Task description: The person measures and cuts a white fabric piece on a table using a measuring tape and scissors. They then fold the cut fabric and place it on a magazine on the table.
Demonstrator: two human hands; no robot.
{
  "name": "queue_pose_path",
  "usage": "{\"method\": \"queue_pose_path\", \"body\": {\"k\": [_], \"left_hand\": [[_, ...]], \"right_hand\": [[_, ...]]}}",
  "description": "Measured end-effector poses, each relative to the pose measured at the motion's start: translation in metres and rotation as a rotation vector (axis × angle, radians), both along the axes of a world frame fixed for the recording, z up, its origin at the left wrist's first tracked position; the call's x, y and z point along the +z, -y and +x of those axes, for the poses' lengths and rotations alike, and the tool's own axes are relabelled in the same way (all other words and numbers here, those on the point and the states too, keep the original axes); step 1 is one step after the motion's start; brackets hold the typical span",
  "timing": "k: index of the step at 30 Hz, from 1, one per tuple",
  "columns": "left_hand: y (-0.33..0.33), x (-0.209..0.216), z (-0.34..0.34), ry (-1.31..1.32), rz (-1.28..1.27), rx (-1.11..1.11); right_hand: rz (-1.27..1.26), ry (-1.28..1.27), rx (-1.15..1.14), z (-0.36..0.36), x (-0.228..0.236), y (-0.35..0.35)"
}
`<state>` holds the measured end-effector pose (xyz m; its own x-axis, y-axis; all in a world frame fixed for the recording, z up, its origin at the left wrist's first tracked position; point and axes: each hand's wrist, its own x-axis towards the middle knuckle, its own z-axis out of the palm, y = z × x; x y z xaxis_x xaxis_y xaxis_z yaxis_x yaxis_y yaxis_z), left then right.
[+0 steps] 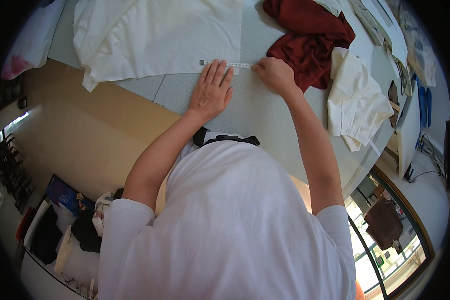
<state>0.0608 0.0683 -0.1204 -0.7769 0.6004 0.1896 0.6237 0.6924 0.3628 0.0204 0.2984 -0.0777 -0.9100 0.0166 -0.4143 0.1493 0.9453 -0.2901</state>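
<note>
A large piece of white fabric lies spread over the grey table, somewhat creased toward its left end. Along its near right edge runs a white tape measure with a metal end resting on the cloth. My left hand lies flat with fingers stretched out, the fingertips on the tape and the fabric's edge. To the right, beyond the cloth's edge, my right hand is closed on the tape. A crumpled dark red cloth lies right beside my right hand.
A folded white garment rests on the grey table at the right. White bundles and a plastic-wrapped pile stand at the far right. The table's near edge runs close to my waist. Bags and a dark blue box sit at the lower left.
</note>
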Motion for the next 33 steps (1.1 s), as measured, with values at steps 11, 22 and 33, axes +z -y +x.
{"method": "queue_pose_path", "body": {"k": [11, 22, 33], "left_hand": [[-0.001, 0.002, -0.001, -0.001, -0.001, -0.011], [-0.001, 0.0, 0.0, -0.034, -0.017, -0.013], [-0.006, 0.001, 0.003, -0.024, -0.008, -0.001]], "right_hand": [[-0.115, -0.543, -0.041, 0.036, 0.006, -0.004], [0.293, -0.35, -0.632, 0.286, 0.017, -0.136], [0.051, -0.303, -0.696, 0.328, -0.002, -0.166]]}}
